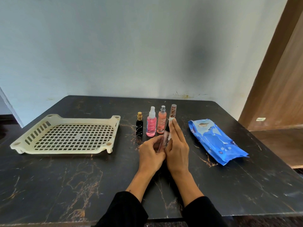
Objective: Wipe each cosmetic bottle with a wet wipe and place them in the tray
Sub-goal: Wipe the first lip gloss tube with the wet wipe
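My left hand (151,152) pinches the lower end of a clear lip gloss tube (164,140) with a black cap, tilted up and away from me. My right hand (177,145) lies along the tube with straight fingers and presses a white wet wipe (171,120) against it; the wipe shows only at the fingertips. Behind them stand a black bottle with a gold cap (139,126), a pink spray bottle (151,122), an orange spray bottle (161,120) and a slim brown tube (173,110). The cream perforated tray (32,149) lies at the left with nothing in it.
A blue pack of wet wipes (216,140) lies to the right of my hands. The dark marble table (65,185) ends close to my sleeves. A wall stands behind the table, and a wooden panel (278,79) rises at the far right.
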